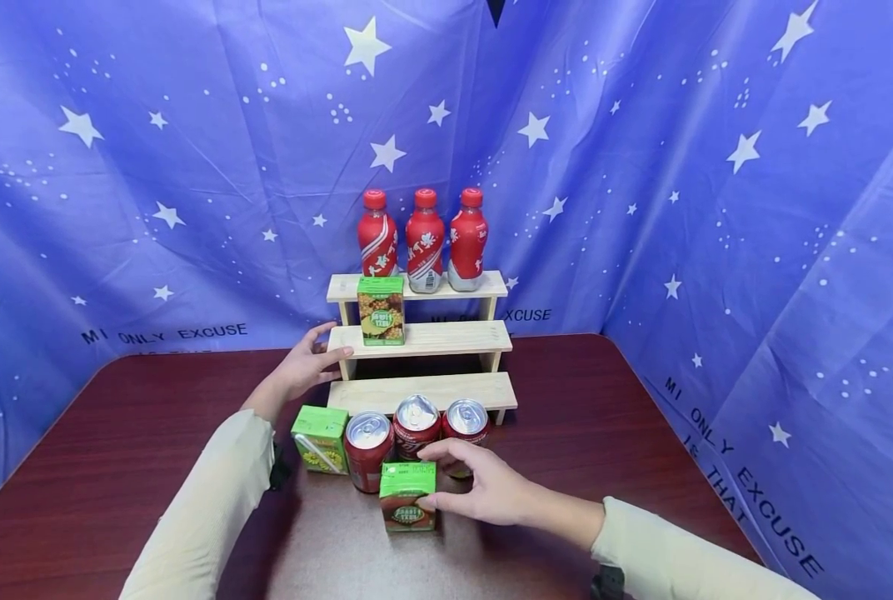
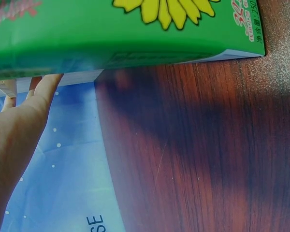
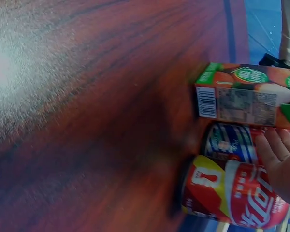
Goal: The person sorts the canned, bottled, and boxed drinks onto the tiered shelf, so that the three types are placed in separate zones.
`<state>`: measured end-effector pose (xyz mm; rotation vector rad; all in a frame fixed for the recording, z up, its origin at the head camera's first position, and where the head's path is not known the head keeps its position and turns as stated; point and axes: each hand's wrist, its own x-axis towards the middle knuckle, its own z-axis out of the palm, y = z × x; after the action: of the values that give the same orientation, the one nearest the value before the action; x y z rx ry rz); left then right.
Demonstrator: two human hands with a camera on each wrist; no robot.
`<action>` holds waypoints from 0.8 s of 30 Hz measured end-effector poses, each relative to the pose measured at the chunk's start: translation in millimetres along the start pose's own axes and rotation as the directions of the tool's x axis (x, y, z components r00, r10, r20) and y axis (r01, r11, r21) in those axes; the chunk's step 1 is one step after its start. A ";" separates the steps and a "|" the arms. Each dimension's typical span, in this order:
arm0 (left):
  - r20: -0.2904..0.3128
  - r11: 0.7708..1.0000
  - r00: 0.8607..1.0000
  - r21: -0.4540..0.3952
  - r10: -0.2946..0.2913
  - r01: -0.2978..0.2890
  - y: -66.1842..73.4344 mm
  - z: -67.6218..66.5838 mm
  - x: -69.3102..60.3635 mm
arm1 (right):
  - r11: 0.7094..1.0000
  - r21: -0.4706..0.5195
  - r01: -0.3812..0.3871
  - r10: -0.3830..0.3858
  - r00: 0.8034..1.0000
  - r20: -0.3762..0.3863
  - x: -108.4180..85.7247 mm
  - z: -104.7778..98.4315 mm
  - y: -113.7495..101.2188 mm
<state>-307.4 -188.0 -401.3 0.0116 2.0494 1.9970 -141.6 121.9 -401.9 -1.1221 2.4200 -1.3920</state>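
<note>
At the left end of the wooden three-step rack (image 1: 416, 337), my left hand (image 1: 306, 367) grips the middle plank, its thumb along the front and fingers behind. My right hand (image 1: 487, 483) is beside the front juice box (image 1: 407, 504). Its thumb lies at the box's right edge, the fingers by the back. In the right wrist view, the fingers cross in front of a red can (image 3: 232, 142), near the juice box (image 3: 246, 99). Another juice box (image 1: 381, 312) stands on the middle step, and a chrysanthemum drink carton (image 1: 321, 440) is left of the cans.
Three red bottles (image 1: 425, 242) stand on the top step. Three red drink cans (image 1: 369, 450) are on the dark wood table (image 1: 604, 467) before the bottom step. A blue starry cloth (image 1: 229, 167) hangs behind and on the right.
</note>
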 end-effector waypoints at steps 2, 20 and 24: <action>0.000 1.000 1.000 -0.001 0.000 0.000 0.0 -0.2 0.5 | 1.000 -0.004 -0.021 0.021 1.000 -0.002 -0.1 4.0 1.9; 0.017 1.000 0.999 -0.001 0.028 -0.028 -1.3 1.7 -0.7 | 0.977 0.191 -0.090 0.103 0.993 -0.058 1.7 31.8 13.4; 0.011 1.000 1.000 -0.002 0.024 -0.023 -1.5 1.5 0.3 | 0.980 0.181 -0.077 0.094 0.992 -0.085 2.4 30.8 12.2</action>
<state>-307.1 -186.5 -402.8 0.0465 2.0496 2.0084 -136.0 102.7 -428.5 -0.9203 2.3184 -1.6280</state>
